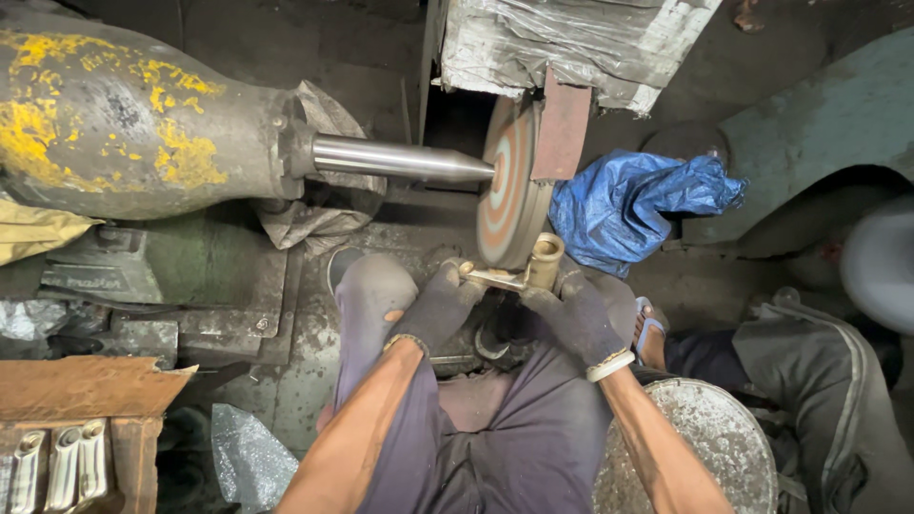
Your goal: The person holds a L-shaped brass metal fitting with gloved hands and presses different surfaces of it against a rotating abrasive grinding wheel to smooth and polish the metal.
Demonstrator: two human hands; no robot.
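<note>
**Pressing a brass fitting to the polishing wheel**

Holding a small brass fitting with a tubular end and a flat plate (pixel 529 270) against the lower rim of a round buffing wheel banded in orange and grey (pixel 509 181), the person worked with both hands in dark, grimy cloth gloves. The left hand (pixel 440 309) was closed around the flat plate end, fingers curled over it; the right hand (pixel 578 319) was clamped on the side by the tubular end, thumb up near the tube. The fitting sat between the two hands, touching the wheel's edge just above the person's knees.

The wheel rode on a bright tapered steel shaft (pixel 400 159) that ran out of a big grey motor housing flaked with yellow paint (pixel 114 124). A rust-brown flat metal guard (pixel 562 126) hung over the wheel's top, and a crumpled blue plastic sheet (pixel 633 205) lay just to its right. At the lower left, a rusty brown box (pixel 81 390) stood with several pale metal pieces (pixel 57 462) beside it. Another person's grey-trousered leg (pixel 809 381) showed at the right.

By my judgement the polishing step itself was in hand. A following move would call for a firm two-handed grip while the piece was turned to offer a fresh face, with fingertips kept clear of the rim.
</note>
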